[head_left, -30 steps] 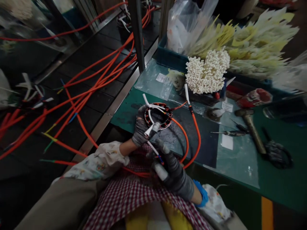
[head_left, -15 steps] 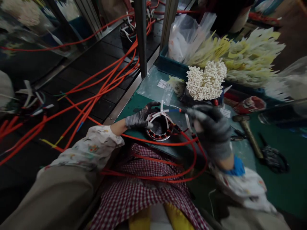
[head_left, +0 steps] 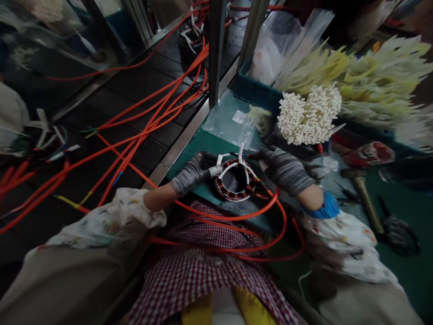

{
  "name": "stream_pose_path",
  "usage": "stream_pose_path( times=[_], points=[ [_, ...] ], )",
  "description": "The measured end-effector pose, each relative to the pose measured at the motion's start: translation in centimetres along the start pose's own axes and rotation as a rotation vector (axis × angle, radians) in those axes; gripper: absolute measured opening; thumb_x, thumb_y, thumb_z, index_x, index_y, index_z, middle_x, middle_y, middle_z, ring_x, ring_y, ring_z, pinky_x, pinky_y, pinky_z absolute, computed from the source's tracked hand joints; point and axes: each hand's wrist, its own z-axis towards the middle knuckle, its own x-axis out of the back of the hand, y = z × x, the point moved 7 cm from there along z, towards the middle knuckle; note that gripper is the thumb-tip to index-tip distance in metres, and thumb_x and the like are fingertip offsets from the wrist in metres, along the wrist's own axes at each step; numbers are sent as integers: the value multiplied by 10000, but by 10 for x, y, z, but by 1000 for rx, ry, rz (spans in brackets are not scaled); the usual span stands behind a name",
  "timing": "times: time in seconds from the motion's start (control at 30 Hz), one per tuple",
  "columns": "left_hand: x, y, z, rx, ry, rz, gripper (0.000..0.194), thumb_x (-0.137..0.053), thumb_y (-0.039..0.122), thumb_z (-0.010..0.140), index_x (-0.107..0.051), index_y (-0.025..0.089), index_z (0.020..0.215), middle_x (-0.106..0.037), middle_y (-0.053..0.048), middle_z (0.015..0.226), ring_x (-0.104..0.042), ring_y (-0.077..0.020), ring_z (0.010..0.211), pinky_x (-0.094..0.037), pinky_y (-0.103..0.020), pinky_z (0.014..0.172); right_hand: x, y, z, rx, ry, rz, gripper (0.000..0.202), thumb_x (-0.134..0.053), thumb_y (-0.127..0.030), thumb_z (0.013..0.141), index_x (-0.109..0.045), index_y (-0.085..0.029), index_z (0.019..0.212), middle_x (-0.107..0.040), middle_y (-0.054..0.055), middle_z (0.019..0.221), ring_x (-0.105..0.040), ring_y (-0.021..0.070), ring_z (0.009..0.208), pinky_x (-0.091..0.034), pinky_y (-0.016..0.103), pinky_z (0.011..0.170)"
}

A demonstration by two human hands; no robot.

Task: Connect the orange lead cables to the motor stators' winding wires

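Found wire ring (head_left: 233, 196) between fingers of left hand (head_left: 191, 174) and right hand (head_left: 287, 170); noted hammer (head_left: 367, 205) right of both.

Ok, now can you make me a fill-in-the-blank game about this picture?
1. The left hand and the right hand wear grey ____.
2. The wired ring is between the left hand and the ____ hand.
3. The band at the right wrist is ____.
4. The apron has a ____ pattern.

Missing words: gloves; right; blue; checked.

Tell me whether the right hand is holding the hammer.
No: the hammer lies on the green table, while the right hand is beside the wound ring.
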Motion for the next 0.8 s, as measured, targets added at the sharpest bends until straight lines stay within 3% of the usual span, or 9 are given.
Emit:
stream_pose_path(
  times=[0.1,0.23,0.37,0.47,0.6,0.67,0.8],
  points=[
    [1,6,2,0,35,16,537,-1079,399,609,-781,206,1012,-863,-84,1080,-804,-335,1052,-670,-530,1003,-2,2,-11,-5,13,24,327,-636,-241,1079,-847,-187,1323,-842,145,1159,-762,267,924,-619,375,869],
    [4,0,10,73,58,-118,600,-1076,371,597,-818,230,1119,-874,-71,1133,-804,-323,1036,-663,-561,1048,-6,-2,-9,56,36,44,353,-596,-292,1116,-843,-205,1353,-822,138,1195,-733,253,918,-579,358,814],
    [-3,-11,26,200,-102,-202,470,-1034,381,623,-837,220,1018,-866,-91,1040,-804,-334,955,-648,-616,1055,-7,-4,-4,113,99,83,369,-578,-296,1131,-852,-217,1366,-823,135,1170,-712,248,937,-564,357,825],
    [-9,-9,42,208,-253,-162,382,-970,402,646,-832,225,956,-842,-73,940,-807,-343,950,-642,-626,1057,-8,-3,-4,153,121,154,383,-580,-298,1131,-846,-209,1391,-823,146,1199,-725,255,970,-590,374,879],
    [-11,-1,44,224,-347,-120,423,-975,401,608,-847,219,967,-855,-107,974,-804,-380,1017,-625,-626,1088,-4,0,-10,169,188,219,391,-557,-282,1131,-853,-207,1375,-824,150,1207,-741,264,994,-614,404,927],
    [-11,4,34,205,-317,-103,422,-988,447,648,-845,210,967,-854,-131,990,-797,-397,1055,-617,-624,1089,0,0,-12,165,238,225,390,-543,-265,1133,-856,-215,1360,-828,141,1193,-742,268,1009,-618,417,950],
    [-6,17,3,40,-48,-9,478,-1006,584,751,-829,223,1010,-827,-63,933,-779,-319,962,-647,-513,979,2,-1,-13,163,291,211,381,-551,-242,1122,-858,-221,1347,-821,135,1176,-737,272,1010,-623,421,943]
  ],
)
